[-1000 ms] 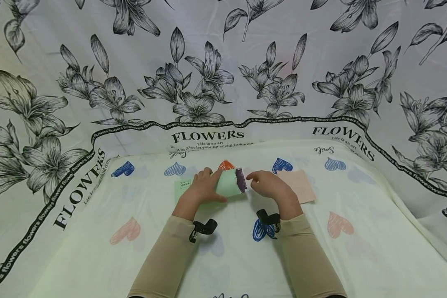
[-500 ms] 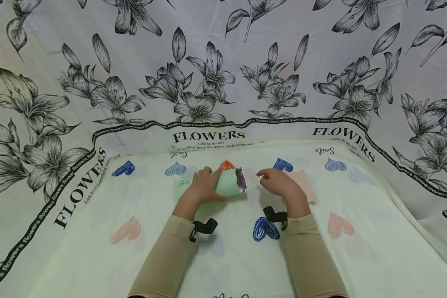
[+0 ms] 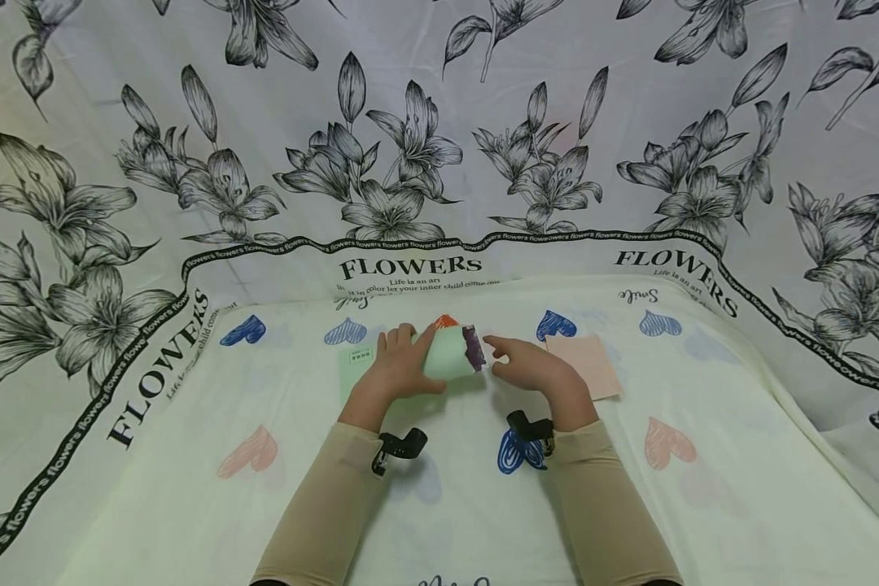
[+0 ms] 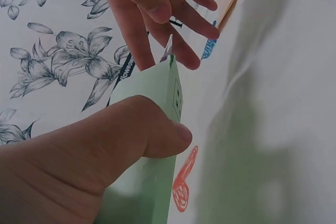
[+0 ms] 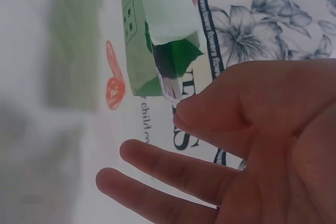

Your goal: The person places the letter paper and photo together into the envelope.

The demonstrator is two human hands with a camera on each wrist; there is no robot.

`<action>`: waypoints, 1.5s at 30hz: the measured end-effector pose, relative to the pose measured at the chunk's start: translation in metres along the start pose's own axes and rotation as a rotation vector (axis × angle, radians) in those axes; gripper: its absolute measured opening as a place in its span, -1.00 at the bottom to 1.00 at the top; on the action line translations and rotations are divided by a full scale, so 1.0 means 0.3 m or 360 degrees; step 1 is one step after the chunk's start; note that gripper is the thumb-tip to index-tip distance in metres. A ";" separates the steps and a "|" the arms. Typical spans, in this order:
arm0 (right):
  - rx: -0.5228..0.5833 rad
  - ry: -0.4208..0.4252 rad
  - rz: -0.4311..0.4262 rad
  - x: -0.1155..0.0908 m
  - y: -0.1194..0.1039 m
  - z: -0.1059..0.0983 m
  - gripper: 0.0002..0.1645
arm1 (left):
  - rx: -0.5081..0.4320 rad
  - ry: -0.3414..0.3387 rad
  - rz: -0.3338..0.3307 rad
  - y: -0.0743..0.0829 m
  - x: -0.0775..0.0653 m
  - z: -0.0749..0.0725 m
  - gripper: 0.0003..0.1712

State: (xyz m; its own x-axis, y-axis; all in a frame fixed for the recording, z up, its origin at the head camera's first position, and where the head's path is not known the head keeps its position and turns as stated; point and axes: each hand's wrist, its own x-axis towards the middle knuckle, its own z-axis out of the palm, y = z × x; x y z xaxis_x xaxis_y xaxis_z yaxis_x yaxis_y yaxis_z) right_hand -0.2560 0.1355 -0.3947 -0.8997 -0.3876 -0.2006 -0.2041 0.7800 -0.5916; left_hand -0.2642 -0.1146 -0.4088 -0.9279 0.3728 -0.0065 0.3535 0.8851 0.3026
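Left hand: grasping the green box, thumb clamped on one side. We'd worry about squeezing too hard — the walls look like thin card and could crumple, trapping what's inside.
Green box: in the left hand, mid-scene, apparently above the cloth. If that grip slackens during a tug, it could twist or drop.
Packet: purple-and-silver thing at the box's right end, probably a packet. It could snag on the flaps or tear if pulled crooked.
Right hand: at the box mouth, fingers loose and spread, no hold that we can see. Likely slip — only a thin edge offers purchase.
Pink sheet: on the cloth, partly behind the right hand; a sweeping wrist could drag it.
Left wrist view: gives us the left thumb bent over the box edge, plus the right fingers fanned beyond the mouth.
Head view: only one giving us both arms and most of the pink sheet; whether the green patch left of the left hand belongs to the box, we can't tell.
Right wrist view: shows the dark green flap inside the mouth, unseen from the head.
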 end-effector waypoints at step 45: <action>-0.0004 -0.0040 -0.0038 0.004 -0.012 0.015 -0.31 | -0.0025 -0.0016 -0.0011 0.005 -0.003 -0.006 0.24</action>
State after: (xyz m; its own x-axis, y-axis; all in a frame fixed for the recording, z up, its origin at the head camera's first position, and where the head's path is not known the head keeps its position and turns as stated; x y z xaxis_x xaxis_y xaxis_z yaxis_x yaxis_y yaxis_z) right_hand -0.2546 0.1301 -0.3965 -0.8845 -0.4185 -0.2062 -0.2265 0.7715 -0.5945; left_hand -0.2632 -0.1143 -0.4065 -0.9290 0.3696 -0.0181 0.3452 0.8832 0.3175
